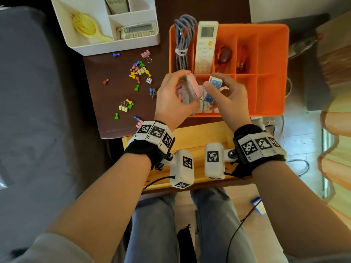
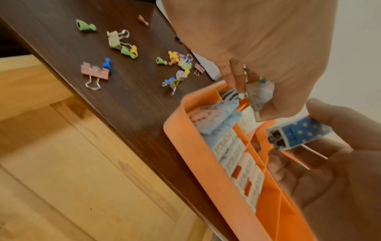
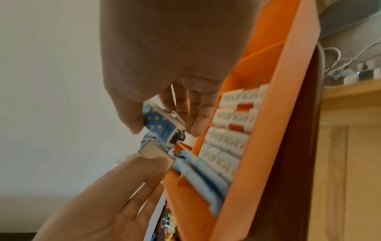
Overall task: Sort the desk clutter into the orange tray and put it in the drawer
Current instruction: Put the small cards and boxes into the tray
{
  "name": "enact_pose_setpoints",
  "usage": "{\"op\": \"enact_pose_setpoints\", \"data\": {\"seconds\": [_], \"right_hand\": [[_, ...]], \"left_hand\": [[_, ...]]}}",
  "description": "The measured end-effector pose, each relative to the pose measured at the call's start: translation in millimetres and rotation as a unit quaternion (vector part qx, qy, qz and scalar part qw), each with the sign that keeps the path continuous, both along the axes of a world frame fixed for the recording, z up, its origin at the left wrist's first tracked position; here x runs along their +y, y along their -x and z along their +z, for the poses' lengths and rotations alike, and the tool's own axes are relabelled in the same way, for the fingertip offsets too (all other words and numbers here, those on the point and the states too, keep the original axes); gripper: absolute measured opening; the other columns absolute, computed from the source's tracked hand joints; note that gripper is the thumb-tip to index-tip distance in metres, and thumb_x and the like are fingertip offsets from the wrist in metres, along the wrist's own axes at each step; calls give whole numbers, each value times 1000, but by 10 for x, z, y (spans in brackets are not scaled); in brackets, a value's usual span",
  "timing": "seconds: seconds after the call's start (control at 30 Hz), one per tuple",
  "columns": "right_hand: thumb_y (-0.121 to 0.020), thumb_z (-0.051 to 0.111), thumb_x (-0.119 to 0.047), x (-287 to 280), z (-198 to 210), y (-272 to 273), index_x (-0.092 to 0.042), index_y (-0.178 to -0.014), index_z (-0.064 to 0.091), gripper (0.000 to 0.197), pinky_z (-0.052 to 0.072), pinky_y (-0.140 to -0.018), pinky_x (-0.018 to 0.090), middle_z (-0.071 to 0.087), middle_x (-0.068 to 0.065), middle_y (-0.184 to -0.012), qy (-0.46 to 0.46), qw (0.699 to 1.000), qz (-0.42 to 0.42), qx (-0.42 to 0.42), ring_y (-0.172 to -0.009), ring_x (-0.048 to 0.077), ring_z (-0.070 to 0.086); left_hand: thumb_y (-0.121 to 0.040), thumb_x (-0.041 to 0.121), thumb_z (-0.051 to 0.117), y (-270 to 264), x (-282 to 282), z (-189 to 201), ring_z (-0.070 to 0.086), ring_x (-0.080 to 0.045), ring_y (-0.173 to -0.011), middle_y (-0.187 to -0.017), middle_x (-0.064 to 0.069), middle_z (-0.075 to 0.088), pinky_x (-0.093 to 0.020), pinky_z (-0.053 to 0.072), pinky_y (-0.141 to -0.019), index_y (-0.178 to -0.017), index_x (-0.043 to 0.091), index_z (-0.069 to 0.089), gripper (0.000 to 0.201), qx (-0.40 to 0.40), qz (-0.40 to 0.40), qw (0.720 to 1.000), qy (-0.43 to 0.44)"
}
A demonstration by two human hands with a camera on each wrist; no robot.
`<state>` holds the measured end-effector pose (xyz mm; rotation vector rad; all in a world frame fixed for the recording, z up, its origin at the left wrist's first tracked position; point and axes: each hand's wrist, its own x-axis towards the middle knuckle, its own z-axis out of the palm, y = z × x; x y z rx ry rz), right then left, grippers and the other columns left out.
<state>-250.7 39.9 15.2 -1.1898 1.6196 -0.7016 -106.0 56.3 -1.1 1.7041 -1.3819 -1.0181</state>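
Here the dark brown table (image 1: 117,95) carries the orange tray (image 1: 273,73) at its right end, above the open wooden drawer (image 1: 197,133). A white organizer (image 1: 76,35) at the far left of the table holds a yellow hairbrush (image 1: 85,25) and two remotes. In the tray's far compartments lie a coiled grey cable (image 1: 182,40), a white remote (image 1: 206,46) and red cords (image 1: 225,56); its near-left compartment holds a row of small white and pale blue packs (image 2: 233,146). Over that compartment the left hand (image 1: 174,99) closes its grip round a pink pack (image 1: 191,88), thumb and fingers curled on it, while the right hand (image 1: 229,97) pinches a blue pack with yellow dots (image 1: 215,82) between thumb and fingers; both packs are held clear of the tray, just beside each other. What the packs contain is too blurred to tell, possibly tissues. Scattered on the table left of the tray are binder clips (image 1: 124,107), coloured game pawns (image 1: 136,73) and a white die (image 1: 149,80).
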Motion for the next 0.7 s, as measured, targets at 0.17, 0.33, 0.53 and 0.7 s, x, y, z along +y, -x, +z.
{"op": "enact_pose_setpoints", "data": {"seconds": [0.17,0.33,0.53,0.7], "right_hand": [[-80,66,-36,-2,-63,523,-14,-127,57,52,50,-91,35,66,7,-113,12,997,-12,75,-100,16,60],[-84,68,-33,-93,-172,1005,-13,-134,49,57,48,-90,30,63,10,-119,-7,985,69,159,-103,21,58],[-84,67,-27,-191,-214,1259,-15,-121,47,43,44,-72,30,64,8,-114,-14,948,214,235,-91,28,63],[-81,69,-33,-190,-280,1345,-18,-113,50,40,50,-74,36,66,5,-104,-1,924,273,267,-88,26,63]], "left_hand": [[-61,14,74,479,-23,2,56,-18,-107,-111,-4,60,-31,45,-95,-115,12,54,58,5,-46,998,-52],[-65,14,76,905,-106,-53,49,-18,-107,-111,-4,59,-27,41,-91,-114,19,54,54,-37,-89,992,-81],[-68,18,75,1178,-190,-203,42,-18,-120,-122,-4,50,-36,38,-102,-117,23,55,53,-89,-106,986,-92],[-72,24,74,1234,-204,-309,15,-21,-141,-140,3,43,-43,23,-103,-119,24,53,52,-185,-139,970,-78]]}}
